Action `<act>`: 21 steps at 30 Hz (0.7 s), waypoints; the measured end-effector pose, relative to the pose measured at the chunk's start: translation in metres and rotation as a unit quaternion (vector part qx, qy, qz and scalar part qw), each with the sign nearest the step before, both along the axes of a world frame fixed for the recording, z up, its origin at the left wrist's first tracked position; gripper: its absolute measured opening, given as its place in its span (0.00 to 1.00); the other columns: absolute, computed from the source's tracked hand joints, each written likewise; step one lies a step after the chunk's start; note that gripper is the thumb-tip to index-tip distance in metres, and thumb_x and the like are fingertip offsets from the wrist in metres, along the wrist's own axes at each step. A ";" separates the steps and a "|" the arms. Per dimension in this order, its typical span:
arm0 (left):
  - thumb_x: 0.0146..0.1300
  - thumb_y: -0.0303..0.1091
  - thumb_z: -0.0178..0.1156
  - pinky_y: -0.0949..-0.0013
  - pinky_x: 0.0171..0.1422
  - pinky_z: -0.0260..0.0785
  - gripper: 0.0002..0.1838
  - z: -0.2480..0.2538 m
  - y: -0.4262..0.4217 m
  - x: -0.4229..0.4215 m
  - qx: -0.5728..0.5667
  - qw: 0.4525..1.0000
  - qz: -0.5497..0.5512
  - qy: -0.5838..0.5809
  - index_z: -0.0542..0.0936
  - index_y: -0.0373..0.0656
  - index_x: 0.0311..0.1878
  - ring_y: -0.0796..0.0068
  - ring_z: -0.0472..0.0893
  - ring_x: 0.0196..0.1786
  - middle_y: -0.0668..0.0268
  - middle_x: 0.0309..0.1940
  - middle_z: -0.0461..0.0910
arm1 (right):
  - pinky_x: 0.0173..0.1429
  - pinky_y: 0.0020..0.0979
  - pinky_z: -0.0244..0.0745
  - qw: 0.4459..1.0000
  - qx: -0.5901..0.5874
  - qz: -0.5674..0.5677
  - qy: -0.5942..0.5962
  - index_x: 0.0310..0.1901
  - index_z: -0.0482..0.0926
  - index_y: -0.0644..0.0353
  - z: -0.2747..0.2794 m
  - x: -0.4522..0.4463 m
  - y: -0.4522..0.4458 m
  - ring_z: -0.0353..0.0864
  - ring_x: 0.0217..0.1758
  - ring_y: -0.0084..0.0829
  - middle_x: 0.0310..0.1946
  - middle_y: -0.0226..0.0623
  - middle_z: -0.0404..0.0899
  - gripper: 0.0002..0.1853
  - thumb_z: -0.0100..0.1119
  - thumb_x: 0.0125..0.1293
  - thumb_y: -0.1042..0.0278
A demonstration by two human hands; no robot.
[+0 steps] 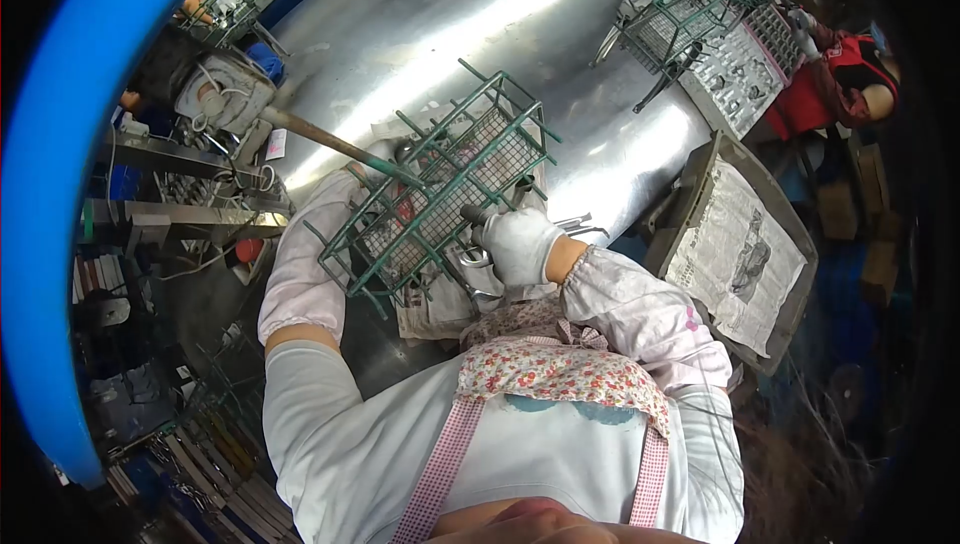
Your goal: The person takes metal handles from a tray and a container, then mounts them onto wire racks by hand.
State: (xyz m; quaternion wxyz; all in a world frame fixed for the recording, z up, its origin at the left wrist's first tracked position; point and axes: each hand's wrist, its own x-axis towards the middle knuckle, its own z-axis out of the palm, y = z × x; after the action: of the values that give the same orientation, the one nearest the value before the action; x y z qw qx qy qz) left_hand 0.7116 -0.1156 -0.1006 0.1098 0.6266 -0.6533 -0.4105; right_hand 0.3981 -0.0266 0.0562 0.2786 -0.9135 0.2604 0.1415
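Note:
A green wire rack (440,189) with mesh panels stands tilted over the metal table, in front of my body. My right hand (520,244), in a white glove, is closed at the rack's near right side, around a dark-tipped metal piece. Shiny curved metal parts (480,272) hang just below that hand. On the rack's far left side is my left hand (372,166), gloved and mostly hidden behind the bars; its fingers cannot be made out. A brown rod (325,142) reaches from the left to the rack. Under the rack lies some newspaper (432,309).
The shiny metal table (420,34) stretches ahead. A paper-lined bin (740,254) stands at the right. Beyond it, a person in red (835,84) is beside another green rack (690,19) and a white tray (735,69). Metal shelving (190,227) is at the left.

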 end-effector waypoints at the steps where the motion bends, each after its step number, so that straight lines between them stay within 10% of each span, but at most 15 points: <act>1: 0.54 0.34 0.64 0.68 0.51 0.72 0.25 -0.001 -0.002 0.001 0.004 1.000 -0.001 0.005 0.76 0.33 0.55 0.66 0.79 0.44 0.58 0.43 0.80 | 0.47 0.42 0.77 0.999 -0.012 -0.011 -0.034 0.50 0.78 0.57 -0.003 -0.003 0.001 0.82 0.45 0.45 0.60 0.44 0.71 0.25 0.58 0.45 0.69; 12: 0.55 0.37 0.64 0.69 0.54 0.70 0.22 0.007 0.090 0.097 0.105 0.986 0.109 -0.075 0.80 0.35 0.51 0.68 0.81 0.45 0.60 0.42 0.83 | 0.34 0.34 0.76 0.943 -0.074 -0.267 -0.184 0.26 0.77 0.61 0.006 -0.111 0.015 0.79 0.28 0.35 0.27 0.37 0.77 0.14 0.72 0.48 0.62; 18: 0.56 0.48 0.64 0.67 0.56 0.68 0.26 -0.033 0.226 -0.011 0.477 0.846 -0.192 -0.142 0.79 0.42 0.55 0.67 0.79 0.48 0.61 0.48 0.82 | 0.30 0.29 0.73 0.848 -0.058 -0.483 -0.209 0.22 0.79 0.63 -0.047 -0.186 0.026 0.79 0.23 0.28 0.19 0.38 0.80 0.16 0.74 0.49 0.59; 21: 0.59 0.52 0.62 0.66 0.59 0.67 0.28 -0.004 0.237 -0.140 0.404 0.880 -0.248 -0.018 0.78 0.44 0.58 0.66 0.78 0.50 0.58 0.52 0.80 | 0.32 0.29 0.74 0.826 0.005 -0.531 -0.192 0.24 0.81 0.64 -0.057 -0.202 0.027 0.81 0.24 0.27 0.20 0.40 0.81 0.16 0.73 0.50 0.58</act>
State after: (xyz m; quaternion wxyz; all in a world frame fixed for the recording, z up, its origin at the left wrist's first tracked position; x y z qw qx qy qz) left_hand 0.5713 0.1217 -0.1049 -0.2695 0.4414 -0.5667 -0.6414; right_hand 0.1957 0.0001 -0.0007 0.3595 -0.6418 0.6457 -0.2048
